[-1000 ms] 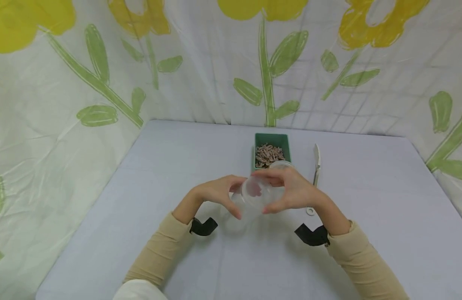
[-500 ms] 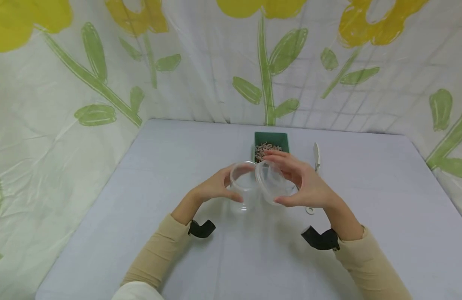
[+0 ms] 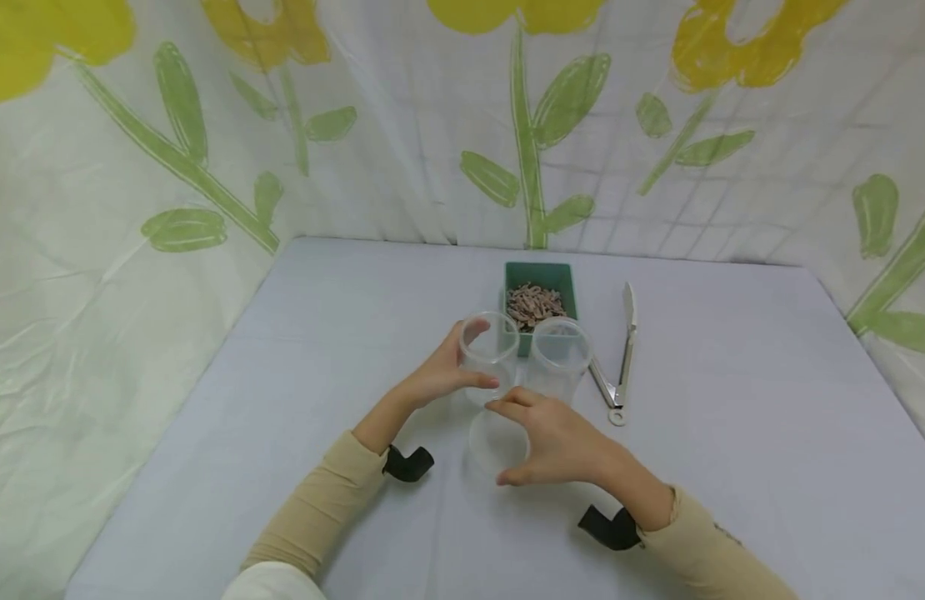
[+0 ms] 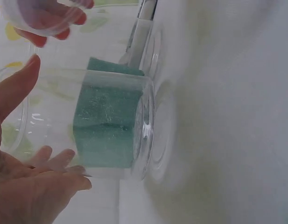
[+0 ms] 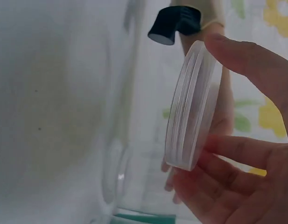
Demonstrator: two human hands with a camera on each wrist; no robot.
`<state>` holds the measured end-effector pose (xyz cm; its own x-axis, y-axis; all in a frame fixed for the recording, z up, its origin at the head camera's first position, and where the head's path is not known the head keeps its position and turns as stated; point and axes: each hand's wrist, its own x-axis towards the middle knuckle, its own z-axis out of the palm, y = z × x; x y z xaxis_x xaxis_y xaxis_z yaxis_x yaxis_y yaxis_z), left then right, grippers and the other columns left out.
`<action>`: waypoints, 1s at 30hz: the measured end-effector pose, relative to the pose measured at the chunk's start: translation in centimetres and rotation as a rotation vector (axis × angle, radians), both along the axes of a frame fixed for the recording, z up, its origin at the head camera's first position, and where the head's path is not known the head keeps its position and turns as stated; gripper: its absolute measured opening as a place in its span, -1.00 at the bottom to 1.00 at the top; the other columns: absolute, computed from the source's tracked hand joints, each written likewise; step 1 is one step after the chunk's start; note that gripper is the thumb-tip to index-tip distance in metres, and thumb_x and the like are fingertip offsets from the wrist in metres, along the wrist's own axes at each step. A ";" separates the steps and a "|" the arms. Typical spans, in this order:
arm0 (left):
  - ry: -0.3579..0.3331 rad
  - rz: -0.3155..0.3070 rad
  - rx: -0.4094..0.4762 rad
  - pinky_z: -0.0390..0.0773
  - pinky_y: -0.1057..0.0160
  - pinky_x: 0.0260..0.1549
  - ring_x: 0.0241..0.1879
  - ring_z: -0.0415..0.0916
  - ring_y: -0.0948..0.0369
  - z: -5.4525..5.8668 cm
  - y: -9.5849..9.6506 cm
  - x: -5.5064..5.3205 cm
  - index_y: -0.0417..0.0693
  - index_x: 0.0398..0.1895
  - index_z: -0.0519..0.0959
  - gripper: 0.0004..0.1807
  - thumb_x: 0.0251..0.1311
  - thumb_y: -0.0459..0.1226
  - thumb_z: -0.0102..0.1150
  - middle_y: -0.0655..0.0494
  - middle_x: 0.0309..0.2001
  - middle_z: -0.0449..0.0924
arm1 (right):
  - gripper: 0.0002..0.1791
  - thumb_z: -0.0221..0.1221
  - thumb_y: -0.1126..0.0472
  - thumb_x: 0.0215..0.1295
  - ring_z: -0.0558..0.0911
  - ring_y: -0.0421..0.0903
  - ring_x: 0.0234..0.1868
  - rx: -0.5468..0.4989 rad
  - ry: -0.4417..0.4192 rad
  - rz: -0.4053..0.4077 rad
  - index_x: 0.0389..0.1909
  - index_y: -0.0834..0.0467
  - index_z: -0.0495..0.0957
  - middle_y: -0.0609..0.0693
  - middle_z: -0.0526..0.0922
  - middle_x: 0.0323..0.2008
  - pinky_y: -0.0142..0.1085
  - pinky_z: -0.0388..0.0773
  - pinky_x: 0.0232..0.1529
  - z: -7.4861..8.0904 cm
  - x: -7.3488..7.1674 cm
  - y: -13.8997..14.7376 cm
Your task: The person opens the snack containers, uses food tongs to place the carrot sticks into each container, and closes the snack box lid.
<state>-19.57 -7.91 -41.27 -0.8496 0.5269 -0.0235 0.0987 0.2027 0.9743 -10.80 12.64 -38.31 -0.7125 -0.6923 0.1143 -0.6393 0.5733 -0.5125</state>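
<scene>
My left hand (image 3: 440,371) grips a clear plastic jar (image 3: 487,357) round its side; the mouth faces up without a cover. In the left wrist view the jar (image 4: 106,123) is upright with its base close over the table, thumb on one side and fingers on the other. My right hand (image 3: 567,442) pinches a round translucent lid (image 3: 496,442) by its edge, nearer the body than the jar. The right wrist view shows the lid (image 5: 193,107) from its ridged side, tilted. A second clear jar (image 3: 558,371) stands uncovered right beside the held one.
Behind the jars stands a green box (image 3: 537,273) with many small brownish pieces (image 3: 536,305). Metal tongs (image 3: 625,367) lie spread to its right on the pale tablecloth (image 3: 342,308). A flower-painted curtain (image 3: 402,167) hangs behind the table.
The right hand has moved the lid away from the jar, first to the right, then down toward the body. The left hand and its jar have shifted slightly toward the back.
</scene>
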 end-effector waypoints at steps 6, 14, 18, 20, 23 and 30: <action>0.006 0.021 -0.039 0.20 -0.08 0.29 0.38 0.12 -0.09 -0.7 0.1 0.3 -0.20 0.42 0.03 -0.04 0.02 -0.42 0.43 -0.12 0.45 0.09 | -0.13 0.54 -0.03 -0.14 0.58 0.03 0.04 0.066 -0.057 -0.010 0.17 0.34 0.49 0.14 0.56 0.07 -0.10 0.53 0.05 -2.0 -0.4 -0.9; 0.046 0.018 -0.034 0.20 -0.06 0.28 0.37 0.15 -0.08 -0.8 0.0 0.1 -0.17 0.37 0.13 -0.06 -0.06 -0.41 0.49 -0.12 0.41 0.19 | -0.15 0.55 0.05 -0.17 0.58 0.08 0.02 0.128 0.004 0.049 0.10 0.43 0.47 0.22 0.55 0.02 -0.15 0.51 0.10 -3.1 -0.4 -2.2; 0.040 0.016 -0.023 0.18 -0.06 0.30 0.38 0.12 -0.09 -0.8 -0.1 0.1 -0.19 0.38 0.11 -0.04 -0.07 -0.43 0.49 -0.16 0.41 0.17 | -0.14 0.56 0.02 -0.21 0.59 0.04 -0.03 0.172 0.055 0.063 0.08 0.42 0.48 0.17 0.56 -0.03 -0.20 0.52 0.07 -3.4 -0.4 -3.0; 0.041 0.026 -0.029 0.16 -0.04 0.31 0.40 0.11 -0.09 -0.9 -0.1 0.2 -0.20 0.39 0.10 -0.03 -0.08 -0.44 0.49 -0.17 0.42 0.17 | -0.15 0.55 -0.01 -0.19 0.59 0.03 -0.02 0.214 0.062 0.057 0.09 0.39 0.48 0.16 0.57 -0.02 -0.21 0.53 0.06 -3.4 -0.4 -3.4; 0.042 0.042 -0.048 0.16 -0.06 0.31 0.40 0.10 -0.09 -0.9 -0.1 0.3 -0.21 0.39 0.09 -0.02 -0.07 -0.44 0.49 -0.17 0.42 0.16 | -0.15 0.52 -0.09 -0.15 0.58 0.03 0.01 0.294 0.067 0.035 0.11 0.34 0.50 0.13 0.57 0.00 -0.19 0.56 0.00 -3.3 -0.4 -3.8; 0.058 0.054 -0.106 0.22 -0.09 0.27 0.35 0.18 -0.10 -0.9 0.1 0.4 -0.19 0.40 0.11 -0.02 -0.07 -0.38 0.50 -0.19 0.40 0.18 | -0.04 0.42 -0.29 -0.11 0.55 0.08 0.10 0.406 0.095 -0.007 0.21 0.29 0.45 0.13 0.56 0.09 -0.12 0.56 0.02 -2.5 -0.2 -3.6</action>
<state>-19.22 -7.79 -42.14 -0.8784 0.4772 -0.0269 0.1402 0.3112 0.9399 -11.01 9.05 -40.85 -0.7170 -0.6897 -0.1013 -0.6680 0.7213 -0.1832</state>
